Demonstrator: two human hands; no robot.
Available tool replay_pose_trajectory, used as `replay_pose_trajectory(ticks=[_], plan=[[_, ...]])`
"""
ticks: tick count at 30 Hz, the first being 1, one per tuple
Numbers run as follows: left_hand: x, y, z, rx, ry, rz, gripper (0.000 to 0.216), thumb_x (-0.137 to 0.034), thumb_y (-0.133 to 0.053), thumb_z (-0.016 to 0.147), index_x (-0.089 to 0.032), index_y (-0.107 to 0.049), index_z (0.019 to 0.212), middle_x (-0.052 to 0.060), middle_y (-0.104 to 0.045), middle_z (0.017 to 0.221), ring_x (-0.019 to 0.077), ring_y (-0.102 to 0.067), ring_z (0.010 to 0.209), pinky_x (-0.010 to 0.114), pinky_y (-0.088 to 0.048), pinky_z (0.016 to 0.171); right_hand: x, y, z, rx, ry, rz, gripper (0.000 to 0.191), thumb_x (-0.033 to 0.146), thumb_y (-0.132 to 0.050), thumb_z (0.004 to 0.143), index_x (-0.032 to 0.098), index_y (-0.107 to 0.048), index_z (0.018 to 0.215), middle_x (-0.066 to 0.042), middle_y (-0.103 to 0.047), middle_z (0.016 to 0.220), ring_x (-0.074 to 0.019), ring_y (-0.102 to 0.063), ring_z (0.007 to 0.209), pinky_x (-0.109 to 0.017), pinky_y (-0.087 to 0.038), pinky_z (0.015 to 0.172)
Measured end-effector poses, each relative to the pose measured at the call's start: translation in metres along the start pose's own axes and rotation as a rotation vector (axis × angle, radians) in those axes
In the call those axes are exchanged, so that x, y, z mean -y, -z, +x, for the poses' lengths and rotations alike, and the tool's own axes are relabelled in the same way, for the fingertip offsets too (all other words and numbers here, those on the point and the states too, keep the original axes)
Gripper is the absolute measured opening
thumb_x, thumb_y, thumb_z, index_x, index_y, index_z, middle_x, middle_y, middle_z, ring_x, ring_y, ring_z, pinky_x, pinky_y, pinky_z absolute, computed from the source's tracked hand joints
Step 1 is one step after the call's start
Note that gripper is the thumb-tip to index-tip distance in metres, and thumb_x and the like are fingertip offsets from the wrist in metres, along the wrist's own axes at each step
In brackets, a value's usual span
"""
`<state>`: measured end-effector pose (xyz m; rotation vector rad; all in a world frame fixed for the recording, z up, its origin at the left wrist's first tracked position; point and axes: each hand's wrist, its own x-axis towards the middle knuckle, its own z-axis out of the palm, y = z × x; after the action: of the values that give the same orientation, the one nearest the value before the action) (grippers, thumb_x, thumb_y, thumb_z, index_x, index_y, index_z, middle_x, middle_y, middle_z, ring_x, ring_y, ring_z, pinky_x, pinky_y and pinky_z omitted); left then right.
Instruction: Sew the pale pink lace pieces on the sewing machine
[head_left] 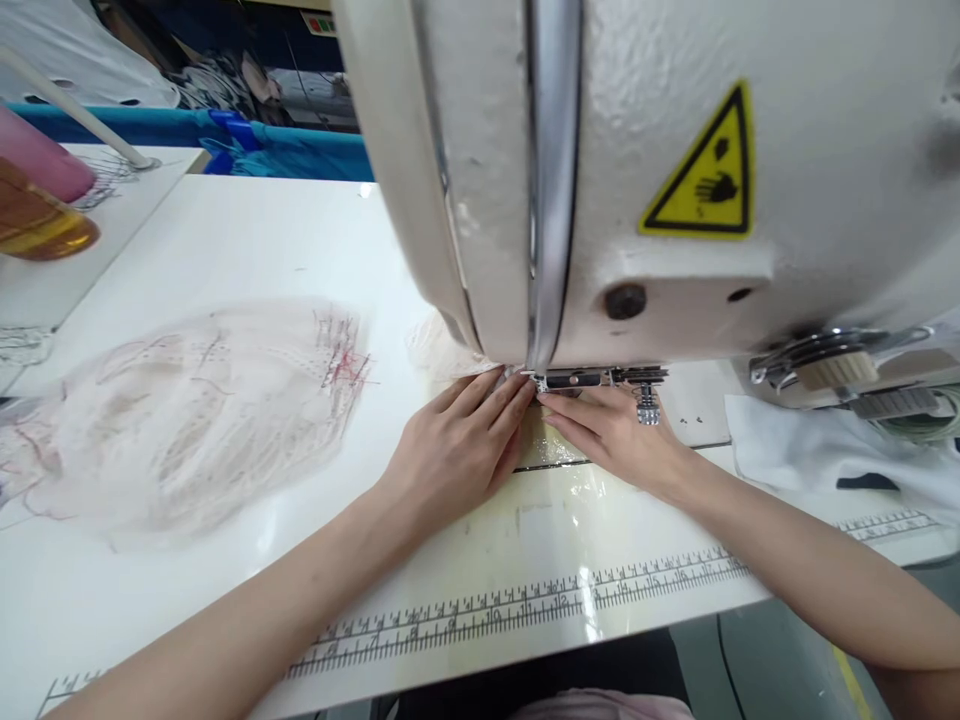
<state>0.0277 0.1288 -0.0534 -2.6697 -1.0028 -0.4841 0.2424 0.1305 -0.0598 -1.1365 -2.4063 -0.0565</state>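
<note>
A cream sewing machine head [660, 150] fills the upper right and hangs over the white table [225, 240]. My left hand [457, 445] lies flat on the table, fingers together, tips just under the machine near the presser foot [574, 378]. My right hand [611, 430] lies flat opposite it, fingertips pointing left toward the same spot. A thin sheer piece [442, 345] shows just beyond my left fingers. Whether either hand pins fabric under the foot I cannot tell; the needle area is hidden by the machine.
A pale lace-like fabric pile [187, 420] with red thread marks spreads on the left. A printed ruler [525, 605] runs along the front edge. An amber and pink bottle [37, 190] stands far left. White cloth [825, 450] lies at right. A yellow warning sticker [709, 180] marks the machine.
</note>
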Motion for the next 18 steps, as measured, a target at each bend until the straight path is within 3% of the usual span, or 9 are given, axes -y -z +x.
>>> replay_pose_trajectory(ticks=[6, 18], plan=[[-0.0003, 0.0004, 0.0012, -0.009, 0.04, 0.009, 0.039, -0.025, -0.043, 0.092, -0.006, -0.059, 0.122, 0.014, -0.06, 0.127, 0.0302, -0.059, 0.116, 0.044, -0.053, 0.093, -0.0022, -0.0059, -0.0011, 0.068, -0.016, 0.066, 0.031, 0.036, -0.043, 0.099, 0.023, -0.062, 0.119, -0.006, -0.067, 0.11, -0.0202, -0.061, 0.106, -0.038, -0.044, 0.09], [-0.0021, -0.0002, 0.0029, 0.065, 0.119, -0.045, 0.044, -0.025, -0.042, 0.09, -0.009, -0.053, 0.13, 0.015, -0.056, 0.133, 0.0317, -0.053, 0.122, 0.048, -0.048, 0.098, 0.0008, -0.008, 0.0009, 0.066, -0.024, -0.11, 0.035, 0.039, -0.037, 0.1, 0.023, -0.06, 0.121, -0.007, -0.069, 0.1, -0.0226, -0.063, 0.099, -0.042, -0.041, 0.094]])
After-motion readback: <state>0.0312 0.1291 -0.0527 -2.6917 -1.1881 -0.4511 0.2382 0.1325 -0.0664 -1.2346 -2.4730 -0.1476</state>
